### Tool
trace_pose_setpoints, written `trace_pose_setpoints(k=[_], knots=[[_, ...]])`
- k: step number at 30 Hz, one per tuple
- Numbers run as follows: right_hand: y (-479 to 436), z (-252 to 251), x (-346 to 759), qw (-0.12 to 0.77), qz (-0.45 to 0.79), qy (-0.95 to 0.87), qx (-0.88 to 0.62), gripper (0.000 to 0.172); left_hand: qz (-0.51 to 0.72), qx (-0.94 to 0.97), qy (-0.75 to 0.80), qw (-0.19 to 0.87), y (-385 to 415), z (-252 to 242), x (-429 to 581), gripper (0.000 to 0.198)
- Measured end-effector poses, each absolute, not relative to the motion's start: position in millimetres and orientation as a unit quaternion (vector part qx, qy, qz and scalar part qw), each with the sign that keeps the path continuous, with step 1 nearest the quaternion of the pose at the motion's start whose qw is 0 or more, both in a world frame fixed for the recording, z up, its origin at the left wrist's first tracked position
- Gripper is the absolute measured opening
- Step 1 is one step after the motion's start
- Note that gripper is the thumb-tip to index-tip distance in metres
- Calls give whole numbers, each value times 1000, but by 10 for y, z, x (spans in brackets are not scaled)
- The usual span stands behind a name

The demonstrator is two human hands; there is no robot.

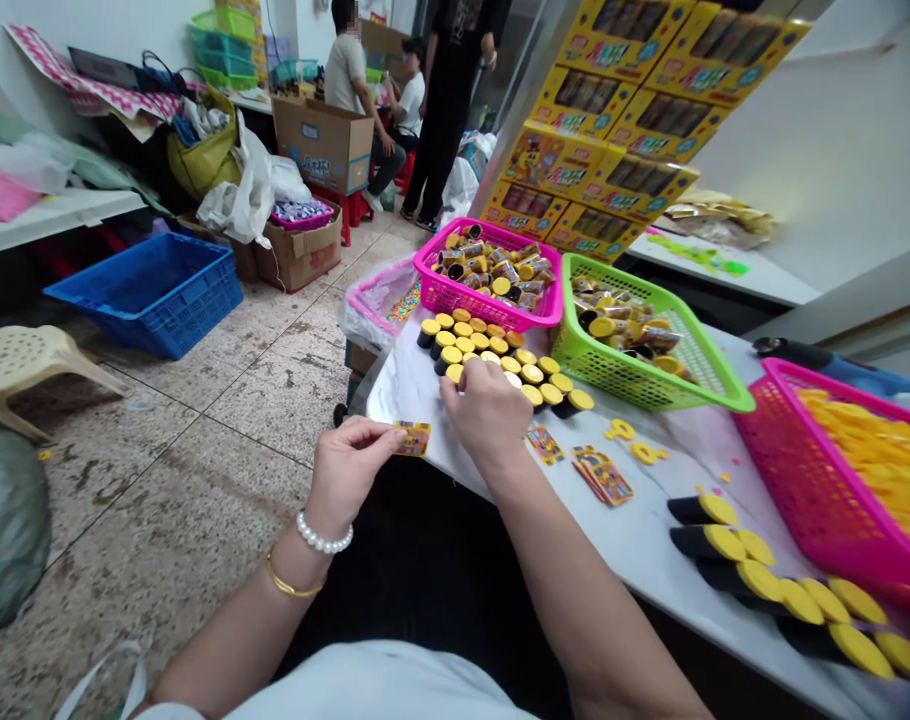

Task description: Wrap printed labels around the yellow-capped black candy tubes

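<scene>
My left hand [352,465] pinches a small yellow printed label [413,439] between thumb and fingers, just off the table's near edge. My right hand [492,412] is closed over the near side of a group of small black containers with yellow lids [531,374]. Its fingers curl down, and what they grip, if anything, is hidden. By its wrist lie a single printed label [546,446] and a small stack of similar labels [603,475]. Two yellow ring-shaped plastic pieces [645,453] rest to the right of them.
Behind the lidded containers stand a pink basket [432,285] and a green basket [650,398], both filled with labelled containers. Another pink basket [807,480] holds yellow plastic pieces. More lidded containers [759,580] stand at right. Yellow boxes [567,165] are stacked behind. A blue crate [155,300] sits on the floor.
</scene>
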State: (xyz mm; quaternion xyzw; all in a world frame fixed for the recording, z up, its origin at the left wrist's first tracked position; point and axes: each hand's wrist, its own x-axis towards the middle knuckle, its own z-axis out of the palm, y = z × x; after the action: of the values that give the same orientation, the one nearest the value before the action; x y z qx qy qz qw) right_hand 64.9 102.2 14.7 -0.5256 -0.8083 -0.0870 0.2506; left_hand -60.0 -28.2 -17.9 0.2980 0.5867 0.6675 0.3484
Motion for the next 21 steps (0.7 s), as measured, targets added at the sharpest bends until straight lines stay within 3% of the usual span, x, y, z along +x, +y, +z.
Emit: trace_pose_setpoints(k=[2, 5, 8, 11, 17, 21], knots=[[883, 127, 779, 316, -34, -806, -499, 14, 659, 249, 581, 409, -293, -170, -631, 24], [611, 82, 1048, 354, 37, -820, -448, 33, 651, 193, 559, 476, -287, -119, -648, 35], [397, 30, 1252, 334, 47, -840, -425, 25, 640, 178, 540, 517, -252, -56, -592, 40], [327, 21, 1356, 375, 113, -808, -439, 20, 615, 158, 526, 565, -218, -7, -491, 42], [363, 65, 1452, 488, 510, -572, -418, 27, 592, 136, 497, 620, -187, 40, -375, 37], [319, 54, 1404, 482, 642, -492, -338, 31, 591, 141, 475, 636, -151, 47, -318, 36]])
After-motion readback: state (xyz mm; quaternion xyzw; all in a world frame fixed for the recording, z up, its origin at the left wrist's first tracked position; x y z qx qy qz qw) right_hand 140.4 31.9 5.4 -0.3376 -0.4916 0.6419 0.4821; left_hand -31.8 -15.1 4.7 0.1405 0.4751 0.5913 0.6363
